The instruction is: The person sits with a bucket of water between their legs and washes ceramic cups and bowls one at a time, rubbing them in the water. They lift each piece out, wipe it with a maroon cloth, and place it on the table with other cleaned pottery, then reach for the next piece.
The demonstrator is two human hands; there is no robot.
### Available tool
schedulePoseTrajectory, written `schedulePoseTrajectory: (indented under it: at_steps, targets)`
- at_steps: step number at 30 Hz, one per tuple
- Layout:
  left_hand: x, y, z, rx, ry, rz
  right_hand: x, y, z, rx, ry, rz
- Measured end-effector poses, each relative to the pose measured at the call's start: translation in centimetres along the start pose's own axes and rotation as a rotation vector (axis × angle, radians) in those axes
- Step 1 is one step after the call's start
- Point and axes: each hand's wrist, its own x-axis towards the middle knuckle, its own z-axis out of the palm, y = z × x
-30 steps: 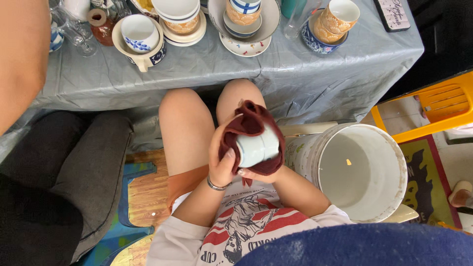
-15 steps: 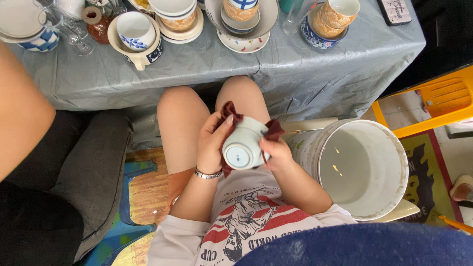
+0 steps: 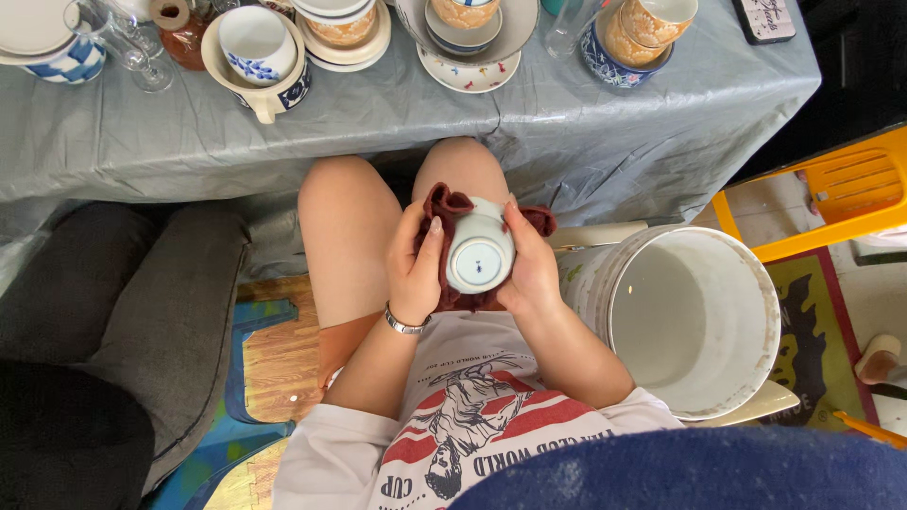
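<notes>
Person seated, both hands over the lap w/ a small white cup [image 3: 478, 253] turned so its ringed foot w/ a blue mark faces up toward the camera. Left hand [image 3: 416, 269] wraps the cup's left side, thumb up along the dark red cloth [image 3: 446, 212], fingers closed round cup + cloth; silver bracelet [image 3: 404, 324] on that wrist. Right hand [image 3: 531, 264] clamps the cup's right side, fingers curled behind it, cloth bunched under the palm & sticking out by the knuckles. Cloth sits between cup and both hands, wrapping most of the cup's wall; only the base and a bit of the side are bare. Cup is held just above the thighs, below the edge of the grey-covered table [image 3: 378, 123]. Just right of the right forearm stands a big white bucket [image 3: 756, 312], open top, inside looks pale. On the table, well apart from the hands: blue-and-white cup in a bowl [image 3: 255, 52], stacked saucers [image 3: 470, 71], an orange patterned cup [image 3: 642, 24], a clear glass [image 3: 132, 47]. Yellow plastic chair [image 3: 841, 194] at far right
</notes>
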Motion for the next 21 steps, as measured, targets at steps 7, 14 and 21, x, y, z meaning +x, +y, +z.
schedulePoseTrajectory:
  at_steps: [7,14,21]
  targets:
    - [1.2,-4.2,-0.5,-0.502,-0.149,-0.284,0.3,-1.5,0.6,0.054,-0.004,0.004]
    - [-1.5,-8.2,0.0,-0.913,-0.285,-0.383,0.5,0.0,-0.6,-0.211,0.015,-0.397]
    - [-2.8,-7.8,0.2,-0.808,0.081,-0.265,1.6,1.9,-3.0,-0.406,0.073,-0.356]
